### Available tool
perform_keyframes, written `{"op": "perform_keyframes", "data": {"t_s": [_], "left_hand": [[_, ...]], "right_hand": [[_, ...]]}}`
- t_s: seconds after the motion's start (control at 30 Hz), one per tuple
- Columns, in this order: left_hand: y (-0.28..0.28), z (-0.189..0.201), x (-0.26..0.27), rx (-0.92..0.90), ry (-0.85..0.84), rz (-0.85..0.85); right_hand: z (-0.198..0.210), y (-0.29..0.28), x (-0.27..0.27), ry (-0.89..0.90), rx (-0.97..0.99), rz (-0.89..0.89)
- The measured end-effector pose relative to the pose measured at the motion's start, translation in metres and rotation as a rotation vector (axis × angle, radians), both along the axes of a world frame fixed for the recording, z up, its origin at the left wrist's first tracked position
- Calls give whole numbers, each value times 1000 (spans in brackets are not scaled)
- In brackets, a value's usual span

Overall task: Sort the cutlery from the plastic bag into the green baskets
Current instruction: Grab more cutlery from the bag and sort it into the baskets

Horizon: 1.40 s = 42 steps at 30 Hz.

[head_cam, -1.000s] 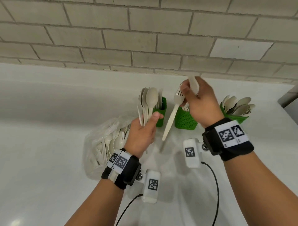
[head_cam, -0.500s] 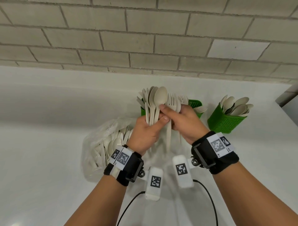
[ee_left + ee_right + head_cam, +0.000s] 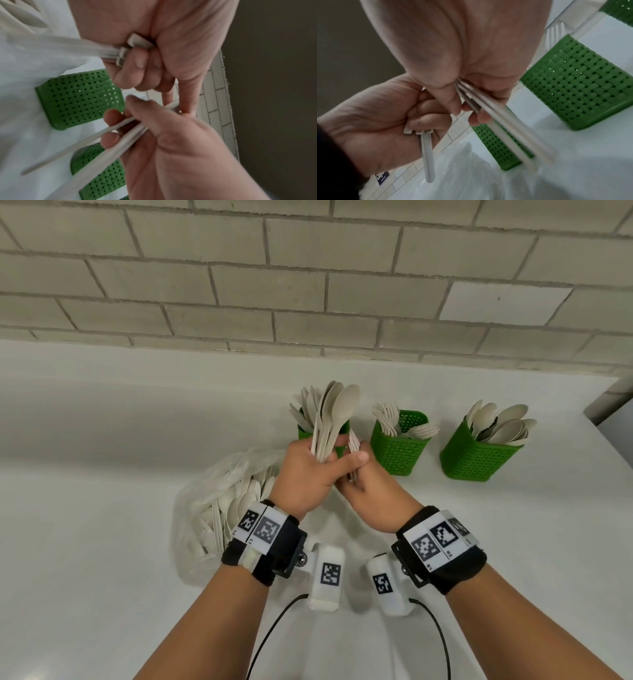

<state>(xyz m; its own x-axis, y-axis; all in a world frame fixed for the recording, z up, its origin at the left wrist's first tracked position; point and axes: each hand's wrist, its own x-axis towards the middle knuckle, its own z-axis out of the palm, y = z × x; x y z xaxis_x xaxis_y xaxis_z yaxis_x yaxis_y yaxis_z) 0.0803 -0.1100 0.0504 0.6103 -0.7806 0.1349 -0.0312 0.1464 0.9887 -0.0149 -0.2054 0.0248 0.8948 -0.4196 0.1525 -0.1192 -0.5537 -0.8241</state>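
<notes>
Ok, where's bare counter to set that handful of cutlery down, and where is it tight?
Free: the white counter left of the plastic bag, and the stretch in front of the middle basket and right basket. Crowded: the left hand and right hand meet right before the left basket, with the bag close beside.

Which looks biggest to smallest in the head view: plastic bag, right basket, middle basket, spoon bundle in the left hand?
1. plastic bag
2. right basket and middle basket: near alike, unranked
3. spoon bundle, held raised in the left hand, so nearer the camera; rank unsure
</notes>
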Motion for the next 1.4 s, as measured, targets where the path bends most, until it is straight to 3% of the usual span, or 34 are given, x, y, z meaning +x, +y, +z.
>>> {"op": "perform_keyframes", "data": {"t_s": [0.17,0.33,0.47,0.63,0.8,0.97,1.07,1.17,1.27,1.33,1.4], "left_hand": [[3,-3,4,-11,28,-87],[6,-12,1,35,116,-195],[7,-15,-7,99,129,-225],[-5,-16,0,64,226,-69],[-9,-14,-5,56,229,-103],[-9,-16,-7,61,249,-116],[-6,-14,-5,53,251,-121],[-4,-14,-3,59,250,-113],[-3,-16,-5,62,239,-106],[-4,-17,-6,61,222,-101],[-5,-19,-7,67,205,-92]], "right_hand": [[-1,-7,-6,72,-22,93],[-11,-13,-18,97,-69,-9],[-20,-16,-29,154,29,-100],[31,-39,-30,-11,-120,-305],[72,-81,-26,-57,-213,-491],[58,-93,-10,266,-237,-416],[49,-92,-9,270,-147,-388],[45,-89,-8,211,-190,-402],[42,-85,-10,297,-283,-355],[47,-78,-11,237,-310,-382],[60,-64,-10,14,-265,-421]]}}
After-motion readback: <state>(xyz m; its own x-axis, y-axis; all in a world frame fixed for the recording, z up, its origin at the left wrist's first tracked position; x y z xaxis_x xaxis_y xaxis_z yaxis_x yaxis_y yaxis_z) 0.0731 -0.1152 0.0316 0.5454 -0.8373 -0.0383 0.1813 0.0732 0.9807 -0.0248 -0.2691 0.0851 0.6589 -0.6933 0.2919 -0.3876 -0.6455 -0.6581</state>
